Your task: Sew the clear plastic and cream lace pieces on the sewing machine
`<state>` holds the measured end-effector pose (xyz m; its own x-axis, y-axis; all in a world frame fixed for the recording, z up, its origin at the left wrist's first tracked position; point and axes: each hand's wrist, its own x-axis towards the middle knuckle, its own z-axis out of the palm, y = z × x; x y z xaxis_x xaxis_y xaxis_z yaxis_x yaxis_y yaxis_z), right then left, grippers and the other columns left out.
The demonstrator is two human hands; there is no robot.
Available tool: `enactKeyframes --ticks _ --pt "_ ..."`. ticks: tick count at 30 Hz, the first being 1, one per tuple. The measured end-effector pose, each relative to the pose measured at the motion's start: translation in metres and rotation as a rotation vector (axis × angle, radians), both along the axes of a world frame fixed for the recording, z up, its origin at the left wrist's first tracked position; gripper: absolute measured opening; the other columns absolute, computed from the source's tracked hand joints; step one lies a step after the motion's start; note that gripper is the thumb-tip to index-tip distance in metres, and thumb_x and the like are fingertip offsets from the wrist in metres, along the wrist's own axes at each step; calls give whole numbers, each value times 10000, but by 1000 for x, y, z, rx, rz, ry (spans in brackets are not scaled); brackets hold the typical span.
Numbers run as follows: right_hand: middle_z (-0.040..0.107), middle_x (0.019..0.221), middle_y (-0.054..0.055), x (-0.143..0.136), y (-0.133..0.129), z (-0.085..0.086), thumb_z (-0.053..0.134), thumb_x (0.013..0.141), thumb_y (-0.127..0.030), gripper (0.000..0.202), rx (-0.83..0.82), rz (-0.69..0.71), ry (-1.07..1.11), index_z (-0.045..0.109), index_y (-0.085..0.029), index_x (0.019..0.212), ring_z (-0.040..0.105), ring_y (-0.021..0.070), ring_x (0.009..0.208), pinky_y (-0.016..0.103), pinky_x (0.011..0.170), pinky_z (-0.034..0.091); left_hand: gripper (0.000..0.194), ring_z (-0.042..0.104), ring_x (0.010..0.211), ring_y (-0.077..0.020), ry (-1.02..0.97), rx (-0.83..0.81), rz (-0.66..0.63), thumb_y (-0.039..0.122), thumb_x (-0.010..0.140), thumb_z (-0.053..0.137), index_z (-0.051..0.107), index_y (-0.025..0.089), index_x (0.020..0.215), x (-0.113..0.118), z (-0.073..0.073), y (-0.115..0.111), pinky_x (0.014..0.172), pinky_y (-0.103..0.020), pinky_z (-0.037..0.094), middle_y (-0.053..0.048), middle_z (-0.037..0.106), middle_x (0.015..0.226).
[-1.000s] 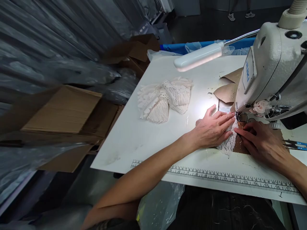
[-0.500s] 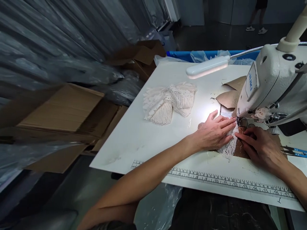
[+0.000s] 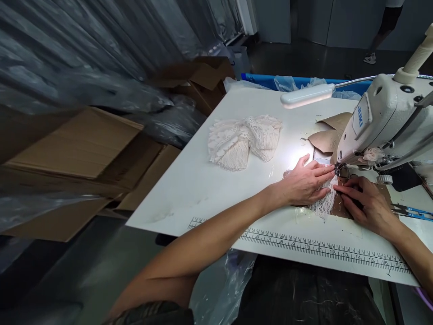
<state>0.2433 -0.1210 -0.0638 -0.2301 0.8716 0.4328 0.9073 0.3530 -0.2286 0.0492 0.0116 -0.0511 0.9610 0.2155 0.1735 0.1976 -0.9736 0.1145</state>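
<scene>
Both grips lie flat and open-palmed: our left hand (image 3: 304, 183) presses the lace strip (image 3: 323, 203) down on the desk (image 3: 209, 189), and our right hand (image 3: 365, 203) pins the brown paper piece (image 3: 340, 208) beside it. We note, by size: the sewing machine (image 3: 389, 122) above the fingertips, the lace pile (image 3: 245, 141) well apart to the left, the lamp (image 3: 307, 95), the printed ruler (image 3: 321, 249) at the near edge.

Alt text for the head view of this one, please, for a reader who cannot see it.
Left hand and right hand press a strip of white lace flat at the needle of a white sewing machine, under a lit lamp. A pile of lace pieces lies farther back on the white table, which has a printed ruler along its near edge.
</scene>
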Motion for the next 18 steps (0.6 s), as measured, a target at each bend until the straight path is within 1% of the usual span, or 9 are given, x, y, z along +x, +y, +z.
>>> enactKeyframes --ticks 4,8,11,18 --pt "606 988 102 2 0 1 478 984 -285 299 -24 17 20 717 -233 1155 612 205 834 357 700 538 444 592 1178 -316 2 -5 3 396 1019 399 555 149 1354 0 -1 -1 1075 -632 370 -102 505 1486" --pt "598 986 97 3 0 1 484 981 -277 294 -28 24 18 719 -251 1155 614 212 857 365 708 541 447 573 1223 -310 -19 -12 26 378 1027 370 547 143 1363 0 -2 -4 1117 -637 327 -107 511 1480" --pt "592 981 97 2 0 2 484 981 -267 295 -17 22 13 714 -247 1164 615 214 858 366 705 541 458 581 1210 -315 -12 1 32 383 1028 355 550 136 1361 0 -2 -6 1130 -650 305 -113 506 1483" --pt "603 998 103 1 -2 1 479 984 -266 305 -9 13 0 687 -248 1206 592 215 856 366 716 530 458 583 1211 -318 13 48 76 374 1033 330 555 134 1351 2 0 -11 1123 -656 317 -122 516 1472"
